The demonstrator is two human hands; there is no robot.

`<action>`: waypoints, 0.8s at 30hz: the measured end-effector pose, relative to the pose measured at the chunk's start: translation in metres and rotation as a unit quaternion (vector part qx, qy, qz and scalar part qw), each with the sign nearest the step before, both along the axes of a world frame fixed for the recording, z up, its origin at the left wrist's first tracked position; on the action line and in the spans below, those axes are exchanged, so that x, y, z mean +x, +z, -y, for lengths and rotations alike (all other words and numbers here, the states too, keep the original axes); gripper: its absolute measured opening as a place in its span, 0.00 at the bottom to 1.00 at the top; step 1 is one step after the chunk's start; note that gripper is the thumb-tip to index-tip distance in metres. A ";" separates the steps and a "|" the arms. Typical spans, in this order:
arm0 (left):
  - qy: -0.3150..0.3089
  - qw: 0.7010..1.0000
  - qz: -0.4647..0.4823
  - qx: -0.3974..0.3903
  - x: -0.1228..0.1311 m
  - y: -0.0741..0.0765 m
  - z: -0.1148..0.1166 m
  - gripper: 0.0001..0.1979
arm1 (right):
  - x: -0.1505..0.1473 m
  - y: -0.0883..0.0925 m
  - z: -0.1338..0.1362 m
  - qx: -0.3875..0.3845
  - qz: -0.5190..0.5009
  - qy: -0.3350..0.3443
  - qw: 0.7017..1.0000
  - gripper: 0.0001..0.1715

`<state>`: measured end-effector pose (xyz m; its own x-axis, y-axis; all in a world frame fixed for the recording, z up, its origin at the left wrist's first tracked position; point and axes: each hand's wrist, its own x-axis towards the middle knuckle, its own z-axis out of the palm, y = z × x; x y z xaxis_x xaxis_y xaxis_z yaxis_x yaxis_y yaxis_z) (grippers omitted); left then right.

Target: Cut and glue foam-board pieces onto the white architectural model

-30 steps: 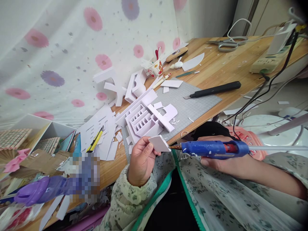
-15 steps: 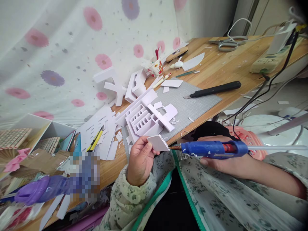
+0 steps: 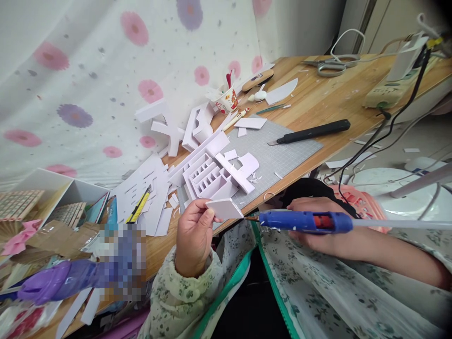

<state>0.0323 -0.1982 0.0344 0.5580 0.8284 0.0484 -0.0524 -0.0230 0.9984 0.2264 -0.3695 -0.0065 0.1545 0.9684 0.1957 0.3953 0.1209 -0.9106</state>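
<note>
Between the thumb and fingers of my left hand [image 3: 196, 230] is a small white foam board piece [image 3: 226, 208], held up near the table's front edge. My right hand [image 3: 314, 235] grips a blue hot glue gun [image 3: 303, 221], a long clear glue stick [image 3: 399, 224] sticking out of its back end. Its nozzle points left and meets, or nearly meets, the right corner of the piece. Just beyond my left hand, a white foam board model with small compartments [image 3: 212, 176] rests on the grey cutting mat [image 3: 282, 155].
A black craft knife [image 3: 314, 132] lies on the mat. A yellow utility knife [image 3: 139, 205] rests on cut white sheets [image 3: 123, 197]. Behind stand a paper cup [image 3: 226, 100] and scissors [image 3: 330, 66]. Black cables [image 3: 391, 127] hang over the right edge near a power strip [image 3: 386, 92].
My left hand has shifted a little left with the foam board piece. The glue gun has moved left along with it, its nozzle still at the piece's right corner.
</note>
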 end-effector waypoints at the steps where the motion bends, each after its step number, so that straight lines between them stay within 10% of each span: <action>1: 0.001 1.000 -0.008 0.021 -0.001 0.002 -0.003 0.11 | 0.000 0.000 -0.001 0.003 0.022 -0.002 1.000 0.12; 7: -0.030 0.967 -0.094 0.234 0.005 0.024 -0.027 0.05 | 0.007 -0.001 -0.002 0.019 -0.012 -0.049 0.999 0.14; 12: -0.074 0.783 -0.182 0.590 0.036 0.054 -0.041 0.05 | 0.031 -0.013 -0.004 -0.011 -0.180 -0.219 0.959 0.12; 16: -0.171 0.658 -0.189 0.709 0.061 0.061 -0.051 0.09 | 0.053 -0.017 -0.015 0.043 -0.296 -0.330 0.895 0.15; 24: -0.257 0.540 -0.237 0.766 0.079 0.043 -0.067 0.11 | 0.088 -0.007 -0.051 0.096 -0.337 -0.391 0.851 0.12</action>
<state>0.1114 -0.1316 0.0769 0.9453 -0.2510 0.2082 -0.1922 -0.9446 -0.2662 0.3147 -0.3184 -0.0131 0.8769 0.4783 -0.0486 -0.1805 0.2338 -0.9554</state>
